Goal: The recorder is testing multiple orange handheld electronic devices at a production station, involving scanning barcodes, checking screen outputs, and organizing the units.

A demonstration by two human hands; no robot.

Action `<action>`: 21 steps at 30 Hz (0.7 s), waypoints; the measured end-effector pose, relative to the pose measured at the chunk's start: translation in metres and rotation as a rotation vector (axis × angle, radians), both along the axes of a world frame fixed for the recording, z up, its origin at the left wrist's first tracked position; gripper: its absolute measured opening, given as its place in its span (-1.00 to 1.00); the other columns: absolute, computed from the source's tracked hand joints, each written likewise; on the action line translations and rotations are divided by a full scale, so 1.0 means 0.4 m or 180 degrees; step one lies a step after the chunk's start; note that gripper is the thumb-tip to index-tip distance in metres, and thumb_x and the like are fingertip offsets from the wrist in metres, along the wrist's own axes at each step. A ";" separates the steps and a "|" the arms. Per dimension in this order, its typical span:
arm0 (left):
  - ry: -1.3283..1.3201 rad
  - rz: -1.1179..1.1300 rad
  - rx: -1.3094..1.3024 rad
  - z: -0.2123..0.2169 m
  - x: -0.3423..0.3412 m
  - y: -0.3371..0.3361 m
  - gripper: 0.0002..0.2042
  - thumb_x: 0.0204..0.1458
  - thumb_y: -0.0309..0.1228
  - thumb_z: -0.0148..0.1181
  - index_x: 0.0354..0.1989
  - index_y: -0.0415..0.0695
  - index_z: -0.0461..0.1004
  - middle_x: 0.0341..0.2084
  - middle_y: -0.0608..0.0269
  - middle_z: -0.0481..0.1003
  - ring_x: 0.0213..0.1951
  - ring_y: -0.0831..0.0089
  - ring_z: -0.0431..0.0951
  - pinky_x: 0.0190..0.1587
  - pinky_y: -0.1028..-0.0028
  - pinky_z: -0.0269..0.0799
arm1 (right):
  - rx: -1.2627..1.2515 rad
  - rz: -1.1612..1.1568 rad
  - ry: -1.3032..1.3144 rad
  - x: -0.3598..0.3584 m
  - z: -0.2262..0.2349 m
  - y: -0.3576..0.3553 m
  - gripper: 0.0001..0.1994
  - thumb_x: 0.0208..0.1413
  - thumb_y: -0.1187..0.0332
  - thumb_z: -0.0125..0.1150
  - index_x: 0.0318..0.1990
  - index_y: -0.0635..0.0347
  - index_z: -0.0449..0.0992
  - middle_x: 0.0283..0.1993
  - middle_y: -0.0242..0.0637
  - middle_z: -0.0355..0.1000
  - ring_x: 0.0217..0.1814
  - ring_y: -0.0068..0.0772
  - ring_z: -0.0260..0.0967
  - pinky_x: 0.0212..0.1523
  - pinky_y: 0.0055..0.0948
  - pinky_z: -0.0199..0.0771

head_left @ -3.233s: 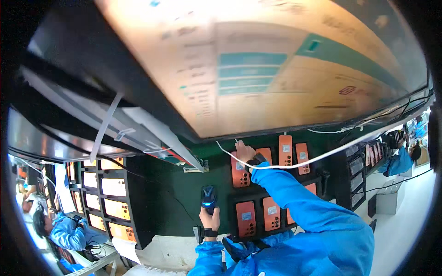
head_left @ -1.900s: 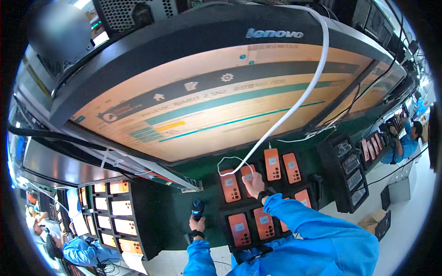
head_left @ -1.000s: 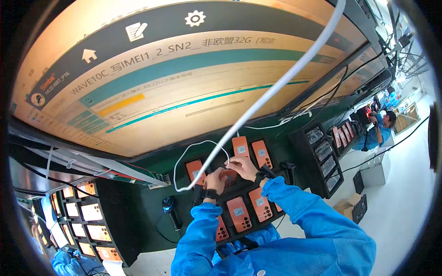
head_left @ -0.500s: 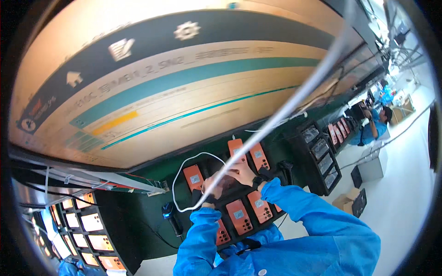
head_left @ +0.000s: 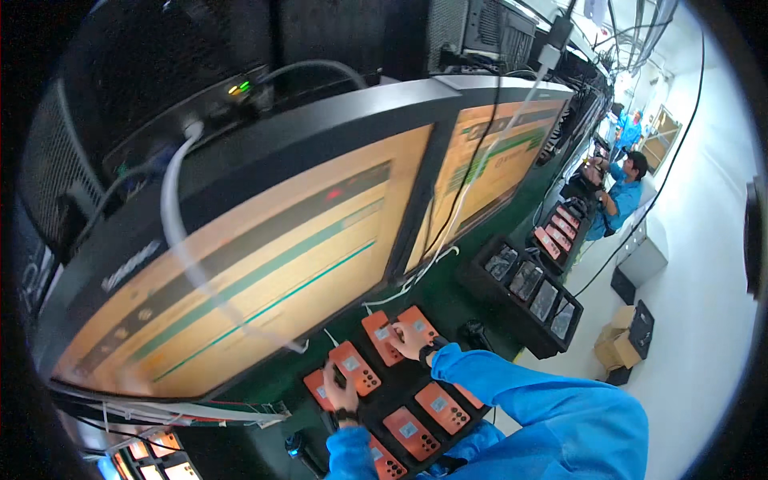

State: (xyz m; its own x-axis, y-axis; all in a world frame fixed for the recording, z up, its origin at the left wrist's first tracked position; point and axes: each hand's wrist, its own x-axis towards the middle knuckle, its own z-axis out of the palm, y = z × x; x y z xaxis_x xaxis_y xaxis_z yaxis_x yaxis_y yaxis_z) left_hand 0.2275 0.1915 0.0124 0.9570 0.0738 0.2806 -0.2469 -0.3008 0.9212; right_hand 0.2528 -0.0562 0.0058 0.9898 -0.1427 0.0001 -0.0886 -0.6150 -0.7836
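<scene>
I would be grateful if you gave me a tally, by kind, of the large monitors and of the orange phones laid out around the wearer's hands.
Orange phones: 8
Large monitors: 2
Total: 10

Smooth phone point(head_left: 354, 368) — creased matt cloth sleeve point(head_left: 552, 400) — glossy plastic-looking monitor frame point(head_left: 328, 124)

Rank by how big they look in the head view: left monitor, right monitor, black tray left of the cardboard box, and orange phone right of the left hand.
Largest to smallest:
Left monitor
Right monitor
Black tray
Orange phone
</scene>
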 end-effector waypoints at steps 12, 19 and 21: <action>0.1392 0.1579 -0.0757 0.201 -0.562 0.002 -0.83 -0.01 -0.52 0.09 -0.25 -0.31 0.37 -0.42 0.15 0.49 -0.44 0.46 0.51 -0.40 0.55 0.42 | -0.2175 0.0347 -0.0055 0.321 -0.204 0.075 -0.75 -0.04 0.14 -0.02 -0.39 0.08 0.49 -0.33 -0.25 0.43 -0.22 -0.11 0.36 -0.22 -0.02 0.28; 0.1608 0.2008 -0.0944 0.183 -0.689 -0.013 -0.77 0.02 -0.44 0.10 -0.16 -0.24 0.37 -0.30 0.16 0.45 -0.33 0.43 0.45 -0.28 0.51 0.40 | -0.1628 0.0599 -0.0416 0.204 -0.046 0.017 -0.74 0.10 0.17 -0.11 -0.45 0.14 0.38 -0.47 -0.14 0.45 -0.39 0.00 0.41 -0.41 -0.01 0.34; 0.1408 0.1929 -0.1208 0.187 -0.688 -0.038 -0.82 0.01 -0.48 0.09 -0.23 -0.28 0.37 -0.44 0.19 0.48 -0.46 0.49 0.48 -0.41 0.57 0.42 | -0.1391 0.0229 -0.0558 0.169 -0.002 -0.037 -0.75 0.09 0.18 -0.10 -0.45 0.15 0.38 -0.47 -0.13 0.44 -0.37 -0.01 0.38 -0.39 -0.03 0.33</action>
